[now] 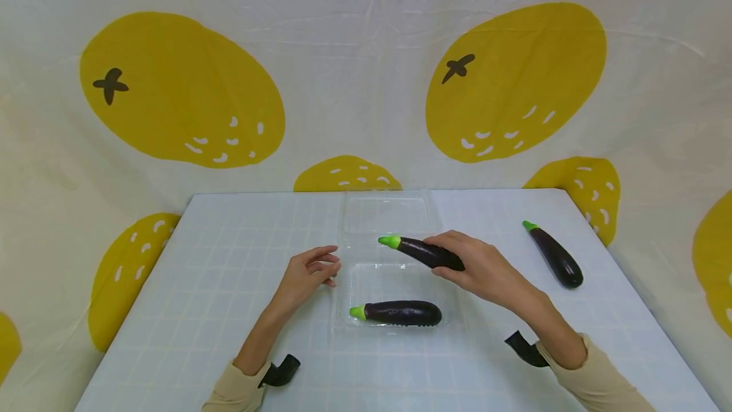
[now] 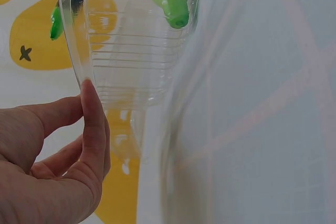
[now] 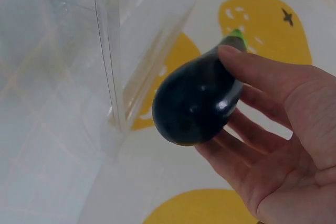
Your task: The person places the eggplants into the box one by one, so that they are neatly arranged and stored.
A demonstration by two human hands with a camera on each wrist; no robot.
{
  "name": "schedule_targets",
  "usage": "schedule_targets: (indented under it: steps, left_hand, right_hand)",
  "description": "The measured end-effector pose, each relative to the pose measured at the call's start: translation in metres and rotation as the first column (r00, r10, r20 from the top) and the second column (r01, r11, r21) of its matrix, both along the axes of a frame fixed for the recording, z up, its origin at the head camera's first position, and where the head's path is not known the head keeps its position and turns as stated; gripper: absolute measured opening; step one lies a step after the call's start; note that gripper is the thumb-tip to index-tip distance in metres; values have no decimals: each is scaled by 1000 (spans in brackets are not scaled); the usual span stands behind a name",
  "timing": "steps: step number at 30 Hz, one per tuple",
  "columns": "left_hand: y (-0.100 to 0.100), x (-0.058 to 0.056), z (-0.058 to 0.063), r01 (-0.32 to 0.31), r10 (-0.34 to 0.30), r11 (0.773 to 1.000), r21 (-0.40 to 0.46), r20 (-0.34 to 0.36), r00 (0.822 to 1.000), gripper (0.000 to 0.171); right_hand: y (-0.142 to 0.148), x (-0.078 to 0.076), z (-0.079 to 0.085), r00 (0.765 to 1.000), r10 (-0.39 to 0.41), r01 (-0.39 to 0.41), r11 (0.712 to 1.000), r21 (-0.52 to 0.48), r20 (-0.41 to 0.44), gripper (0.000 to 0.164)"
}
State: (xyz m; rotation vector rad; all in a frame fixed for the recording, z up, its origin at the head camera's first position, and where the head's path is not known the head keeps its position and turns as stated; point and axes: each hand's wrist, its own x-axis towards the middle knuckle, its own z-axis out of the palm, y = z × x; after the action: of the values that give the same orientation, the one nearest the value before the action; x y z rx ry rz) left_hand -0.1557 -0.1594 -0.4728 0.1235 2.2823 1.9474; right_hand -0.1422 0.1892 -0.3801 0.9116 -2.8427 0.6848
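Observation:
A black eggplant with a green stem [image 1: 431, 253] is gripped in my right hand [image 1: 486, 269], held above a clear plastic clamshell container [image 1: 394, 281]. In the right wrist view, my thumb and fingers hold the eggplant [image 3: 197, 98] around its sides. The container lies with its lid [image 1: 389, 215] folded back. A second eggplant [image 1: 403, 313] lies sideways in the near part of its base. At the container's left edge is my left hand [image 1: 309, 275]. The left wrist view shows thumb and finger pinching the container's rim [image 2: 73, 40].
A third eggplant [image 1: 555, 256] lies on the right side of the table, beyond my right hand. The table [image 1: 229, 259] has a pale checked cloth. Behind it hangs a white curtain [image 1: 354, 81] with yellow fruit shapes.

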Motion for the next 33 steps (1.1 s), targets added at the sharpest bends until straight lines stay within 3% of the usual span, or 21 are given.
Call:
schedule_targets:
  steps: [25,33]
  left_hand:
    - [1,1,1,-10,10,1000,-18,6,1000,46]
    - [0,1,2,6,-6,1000,-4,-6,1000,46]
  right_hand:
    - [-29,-3,-28,978,207,-208,977,45,8,47]
    - [-31,-4,-39,971,228,-233,970,73,71,44]
